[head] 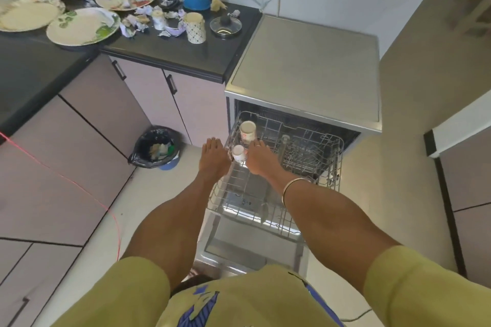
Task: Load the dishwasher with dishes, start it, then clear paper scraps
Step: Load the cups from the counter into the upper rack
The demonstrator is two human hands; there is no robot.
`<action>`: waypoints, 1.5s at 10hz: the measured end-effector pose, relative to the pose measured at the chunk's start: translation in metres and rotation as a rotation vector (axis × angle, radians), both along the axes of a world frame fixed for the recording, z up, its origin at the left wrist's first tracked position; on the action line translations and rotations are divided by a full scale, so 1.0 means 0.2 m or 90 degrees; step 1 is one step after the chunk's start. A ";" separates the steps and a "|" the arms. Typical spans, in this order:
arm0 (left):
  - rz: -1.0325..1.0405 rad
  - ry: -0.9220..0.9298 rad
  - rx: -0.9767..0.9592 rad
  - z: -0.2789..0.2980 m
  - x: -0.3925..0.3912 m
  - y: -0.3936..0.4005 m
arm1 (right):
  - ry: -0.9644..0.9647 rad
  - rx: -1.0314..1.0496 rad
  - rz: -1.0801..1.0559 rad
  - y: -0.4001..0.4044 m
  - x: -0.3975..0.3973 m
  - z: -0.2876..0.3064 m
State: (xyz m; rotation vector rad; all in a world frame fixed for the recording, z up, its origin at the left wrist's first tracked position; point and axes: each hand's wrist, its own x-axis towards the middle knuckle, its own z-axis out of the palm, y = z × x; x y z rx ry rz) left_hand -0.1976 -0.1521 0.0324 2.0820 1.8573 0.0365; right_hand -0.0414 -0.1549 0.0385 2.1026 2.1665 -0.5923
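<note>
Loading is under way: both arms reach down over the pulled-out white wire upper rack [305,151] of the open stainless dishwasher [305,66]. The left hand [214,156] lies flat, fingers straight, beside a small white cup [238,153]; the right hand [259,158] touches that cup, though whether its grip is clamped on it cannot be told. A taller white mug [248,131] already sits behind. Next, likely seating the cup, then fetching floral plates [82,26] from the dark desk [164,53] amid crumpled paper scraps [138,21].
</note>
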 end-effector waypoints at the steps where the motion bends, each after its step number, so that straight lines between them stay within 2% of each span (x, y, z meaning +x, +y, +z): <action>1: 0.010 -0.021 0.004 0.00 -0.10 0.01 | -0.020 0.008 0.021 -0.01 -0.11 0.00; 3: -0.001 -0.025 0.031 -0.01 -0.44 0.05 | -0.027 -0.019 -0.011 0.04 -0.44 -0.03; 4: -0.019 -0.028 0.033 0.02 -0.66 0.06 | -0.010 -0.060 -0.087 0.05 -0.71 0.05; 5: -0.043 -0.018 0.042 0.05 -0.86 0.11 | -0.010 0.017 -0.038 0.06 -0.90 0.00; 8: -0.090 0.003 0.070 0.08 -1.33 0.32 | -0.048 0.009 -0.030 0.20 -1.36 0.08; 10: -0.073 -0.022 0.074 0.13 -1.47 0.48 | -0.085 0.005 -0.001 0.39 -1.48 0.10; 12: -0.080 -0.001 0.064 0.12 -1.55 0.76 | -0.060 0.005 -0.039 0.65 -1.53 0.12; 15: -0.068 -0.030 0.085 0.26 -1.44 1.29 | -0.057 0.036 -0.057 1.17 -1.41 0.22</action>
